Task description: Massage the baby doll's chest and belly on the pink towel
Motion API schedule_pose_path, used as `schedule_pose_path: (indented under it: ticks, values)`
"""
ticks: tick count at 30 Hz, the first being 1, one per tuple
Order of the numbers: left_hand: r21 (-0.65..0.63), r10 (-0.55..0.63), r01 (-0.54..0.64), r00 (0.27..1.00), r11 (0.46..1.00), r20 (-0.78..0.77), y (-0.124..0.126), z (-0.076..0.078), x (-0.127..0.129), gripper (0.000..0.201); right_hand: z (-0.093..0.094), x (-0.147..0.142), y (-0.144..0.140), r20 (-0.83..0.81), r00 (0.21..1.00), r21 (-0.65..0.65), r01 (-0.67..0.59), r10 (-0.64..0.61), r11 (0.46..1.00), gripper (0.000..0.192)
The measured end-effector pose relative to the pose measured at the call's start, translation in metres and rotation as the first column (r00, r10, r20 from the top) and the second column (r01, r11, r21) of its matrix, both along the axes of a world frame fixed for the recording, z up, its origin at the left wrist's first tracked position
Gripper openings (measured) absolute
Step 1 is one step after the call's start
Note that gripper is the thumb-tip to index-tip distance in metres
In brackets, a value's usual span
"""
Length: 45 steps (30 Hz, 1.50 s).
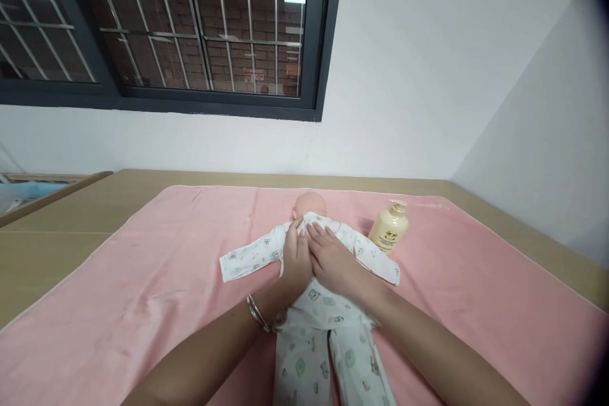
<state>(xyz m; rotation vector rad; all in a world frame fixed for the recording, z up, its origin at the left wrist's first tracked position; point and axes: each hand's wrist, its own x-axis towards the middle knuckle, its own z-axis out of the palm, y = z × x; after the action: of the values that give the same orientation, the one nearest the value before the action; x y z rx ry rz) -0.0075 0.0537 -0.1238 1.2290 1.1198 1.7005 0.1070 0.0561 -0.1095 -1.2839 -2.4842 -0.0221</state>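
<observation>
A baby doll in white printed pyjamas lies with its bald head away from me, sleeves spread to both sides and legs towards me. No face shows on it. My left hand rests on the doll's upper body, fingers stretched out and pointing at the head; a silver bangle circles that wrist. Beside it, my right hand lies flat on the same part of the pyjama top, its fingers angled up and left. Both hands touch each other near the doll's middle and grip nothing.
Right of the doll's head stands a pale yellow pump bottle, slightly tilted. A pink sheet covers most of the wooden table. Behind are a white wall and a dark-framed barred window.
</observation>
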Motion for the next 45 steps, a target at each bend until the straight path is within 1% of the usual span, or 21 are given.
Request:
schedule_pose_path:
  ticks: [1,2,3,5,7,9,10,11,13,14,15,16,19,21,24,28,32,34,36,40,45]
  values:
    - [0.005,0.001,-0.001,1.0,1.0,-0.004,0.0,0.0,0.0,0.027,0.001,0.0,0.001,-0.003,0.998,0.002,-0.068,0.068,0.998,0.048]
    - [0.013,0.0,0.0,1.0,1.0,-0.01,0.0,-0.001,0.001,0.027,0.003,0.001,0.004,-0.015,0.994,-0.005,-0.105,0.105,0.994,0.046]
    - [0.023,-0.004,0.004,1.0,1.0,-0.014,0.0,-0.001,0.001,0.027,0.004,0.004,0.009,-0.037,0.994,-0.018,-0.105,0.104,0.994,0.045]
    - [0.039,-0.008,0.009,1.0,0.999,-0.017,0.0,-0.001,0.001,0.028,0.004,0.01,0.02,-0.091,0.996,-0.053,-0.018,0.013,0.998,0.045]
    - [0.048,-0.004,0.006,1.0,0.999,-0.03,0.0,-0.002,0.0,0.028,0.003,0.014,0.024,-0.122,0.982,-0.083,0.133,-0.143,0.988,0.05]
    - [0.048,0.004,-0.001,0.998,0.999,-0.061,0.001,-0.003,-0.001,0.029,0.0,0.012,0.019,-0.111,0.956,-0.072,0.265,-0.272,0.961,0.054]
    - [0.043,0.005,-0.002,0.997,0.999,-0.075,0.002,-0.003,-0.001,0.029,-0.001,0.009,0.013,-0.095,0.954,-0.048,0.282,-0.285,0.958,0.055]
    - [0.03,0.0,0.003,0.997,1.0,-0.082,0.003,-0.003,-0.002,0.028,-0.001,0.006,0.007,-0.073,0.966,-0.018,0.248,-0.248,0.969,0.054]
    - [-0.007,-0.018,0.018,0.996,1.0,-0.087,0.007,-0.004,-0.002,0.027,-0.002,-0.001,-0.003,-0.032,0.997,0.025,0.072,-0.071,0.997,0.051]
    - [-0.023,-0.028,0.025,0.995,0.999,-0.094,0.009,-0.004,-0.003,0.026,-0.002,-0.003,-0.005,-0.025,0.999,0.027,-0.022,0.022,0.999,0.05]
    - [-0.033,-0.032,0.029,0.994,0.999,-0.107,0.011,-0.004,-0.003,0.026,-0.002,-0.004,-0.005,-0.03,0.996,0.017,-0.085,0.086,0.996,0.05]
    - [-0.036,-0.03,0.025,0.992,0.999,-0.123,0.013,-0.004,-0.003,0.027,-0.002,-0.004,-0.003,-0.046,0.993,0.002,-0.111,0.11,0.994,0.05]
    - [-0.023,-0.005,0.001,0.985,1.0,-0.175,0.018,-0.005,-0.002,0.029,-0.003,0.0,0.006,-0.097,0.993,-0.038,-0.073,0.069,0.997,0.055]
    - [-0.014,0.0,-0.003,0.981,1.0,-0.194,0.019,-0.006,-0.002,0.029,-0.004,0.003,0.011,-0.097,0.993,-0.048,-0.071,0.066,0.996,0.058]
    - [-0.008,-0.008,0.006,0.978,1.0,-0.206,0.021,-0.007,-0.002,0.028,-0.005,0.005,0.011,-0.089,0.992,-0.058,-0.093,0.088,0.994,0.058]
    - [-0.017,-0.02,0.016,0.975,1.0,-0.222,0.022,-0.007,-0.005,0.028,-0.006,0.005,0.01,-0.118,0.989,-0.071,-0.092,0.084,0.993,0.056]
    - [-0.014,-0.007,0.004,0.969,1.0,-0.246,0.022,-0.009,-0.008,0.031,-0.007,0.005,0.012,-0.223,0.973,-0.089,-0.087,0.065,0.992,0.047]
    - [-0.004,0.0,-0.002,0.961,1.0,-0.276,0.021,-0.01,-0.008,0.032,-0.008,0.006,0.013,-0.289,0.956,-0.104,-0.074,0.041,0.992,0.047]
    - [0.011,0.012,-0.009,0.946,1.0,-0.324,0.021,-0.011,-0.008,0.033,-0.009,0.007,0.016,-0.323,0.946,-0.12,-0.048,0.007,0.992,0.051]
    - [0.078,0.056,-0.024,0.898,0.997,-0.436,0.022,-0.016,-0.006,0.036,-0.015,0.013,0.024,-0.315,0.947,-0.111,0.038,-0.072,0.993,0.053]
    - [0.16,0.115,-0.036,0.849,0.986,-0.515,0.023,-0.021,-0.006,0.036,-0.022,0.021,0.036,-0.292,0.93,-0.15,0.187,-0.224,0.971,0.057]
